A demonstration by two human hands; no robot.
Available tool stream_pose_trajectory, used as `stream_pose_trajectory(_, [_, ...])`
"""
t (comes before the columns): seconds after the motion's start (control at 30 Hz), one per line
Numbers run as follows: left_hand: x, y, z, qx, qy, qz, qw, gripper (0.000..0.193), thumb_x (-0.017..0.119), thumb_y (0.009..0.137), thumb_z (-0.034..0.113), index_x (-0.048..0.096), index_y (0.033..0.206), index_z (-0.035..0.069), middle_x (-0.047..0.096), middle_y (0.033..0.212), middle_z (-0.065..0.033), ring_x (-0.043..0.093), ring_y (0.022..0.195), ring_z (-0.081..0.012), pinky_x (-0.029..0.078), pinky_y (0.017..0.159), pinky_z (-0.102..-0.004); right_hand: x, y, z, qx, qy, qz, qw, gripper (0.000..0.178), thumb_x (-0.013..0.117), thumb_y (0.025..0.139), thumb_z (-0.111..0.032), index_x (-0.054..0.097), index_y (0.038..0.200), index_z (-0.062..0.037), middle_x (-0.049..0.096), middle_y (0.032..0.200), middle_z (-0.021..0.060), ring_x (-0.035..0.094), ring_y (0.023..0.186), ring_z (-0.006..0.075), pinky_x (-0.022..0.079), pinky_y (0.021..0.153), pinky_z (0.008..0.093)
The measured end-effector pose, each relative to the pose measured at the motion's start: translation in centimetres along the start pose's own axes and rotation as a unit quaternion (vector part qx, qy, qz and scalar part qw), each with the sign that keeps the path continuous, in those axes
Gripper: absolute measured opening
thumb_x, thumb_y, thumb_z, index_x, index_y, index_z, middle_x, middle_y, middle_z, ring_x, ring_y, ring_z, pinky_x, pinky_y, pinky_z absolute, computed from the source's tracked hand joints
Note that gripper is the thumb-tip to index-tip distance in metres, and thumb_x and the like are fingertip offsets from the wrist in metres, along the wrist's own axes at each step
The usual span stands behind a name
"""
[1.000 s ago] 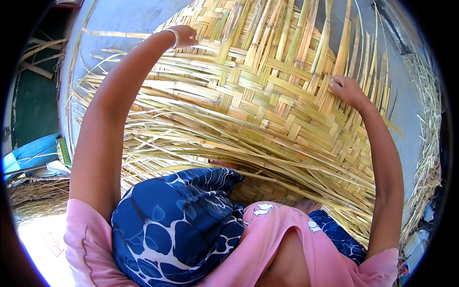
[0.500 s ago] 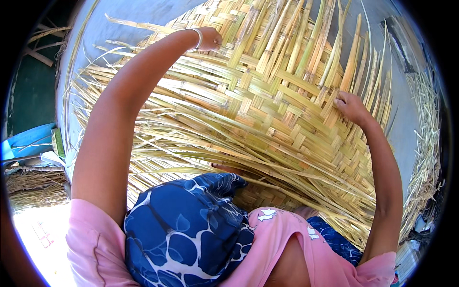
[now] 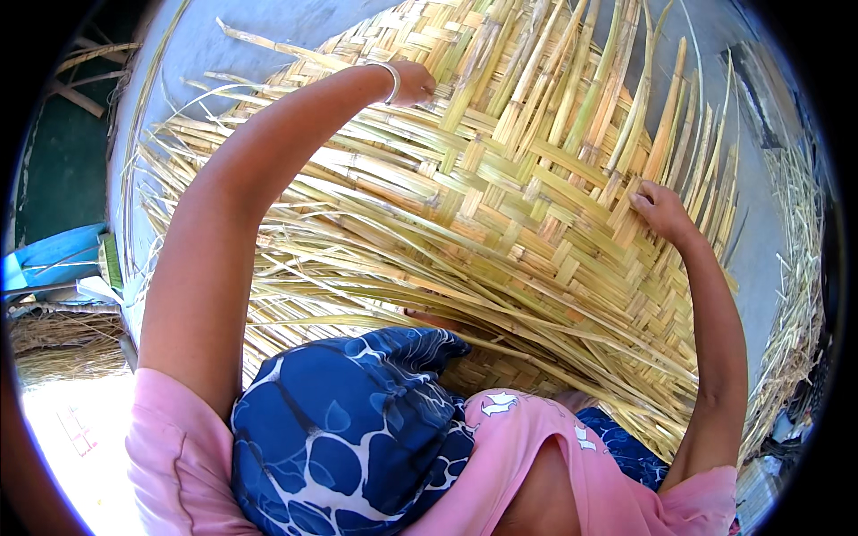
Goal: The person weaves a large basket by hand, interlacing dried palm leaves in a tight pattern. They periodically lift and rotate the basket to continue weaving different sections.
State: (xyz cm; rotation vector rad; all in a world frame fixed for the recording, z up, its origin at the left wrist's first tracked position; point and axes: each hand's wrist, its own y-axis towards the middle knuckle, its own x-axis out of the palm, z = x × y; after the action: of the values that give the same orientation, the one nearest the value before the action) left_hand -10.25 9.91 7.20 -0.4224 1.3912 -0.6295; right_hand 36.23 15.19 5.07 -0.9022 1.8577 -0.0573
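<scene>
Across the blue-grey floor [image 3: 206, 54] in the head view, here's the woven mat [image 3: 536, 219] in front of the person, its weave slanting from upper left to lower right, loose strips [image 3: 349, 214] fanning left and others pointing away at the top; the left hand [image 3: 411, 84] is curled over the far strips, the right hand [image 3: 660, 211] bends its fingers onto the right-side weave, and whether either grips I can't tell; straw [image 3: 795, 241] fringes the right, a dark green surface [image 3: 63, 170] shows left
</scene>
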Motion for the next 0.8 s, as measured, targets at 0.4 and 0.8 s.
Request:
stream_pose_trajectory(0.4, [3.1, 0.0, 5.1, -0.113, 0.134, 0.081, 0.981, 0.02, 0.054, 0.08, 0.017, 0.069, 0.091, 0.01, 0.067, 0.097, -0.0137, 0.064, 0.093, -0.0281, 0.048, 0.08, -0.0419, 0.6, -0.1, 0.6, 0.007, 0.014, 0.014, 1.0, 0.032, 0.059, 0.085, -0.031, 0.053, 0.08, -0.0002, 0.055, 0.071, 0.0165, 0.053, 0.066, 0.0285, 0.043, 0.064, 0.0381])
stream_pose_trajectory(0.8, [1.7, 0.4, 0.3, -0.095, -0.224, -0.037, 0.969, 0.027, 0.058, 0.086, 0.028, 0.065, 0.096, 0.004, 0.068, 0.083, -0.0101, 0.066, 0.071, -0.0205, 0.052, 0.064, -0.0282, 0.9, -0.4, 0.8, 0.015, 0.011, 0.028, 0.999, 0.032, 0.058, 0.085, -0.033, 0.054, 0.082, -0.0008, 0.057, 0.073, 0.0165, 0.054, 0.069, 0.0312, 0.044, 0.067, 0.0385])
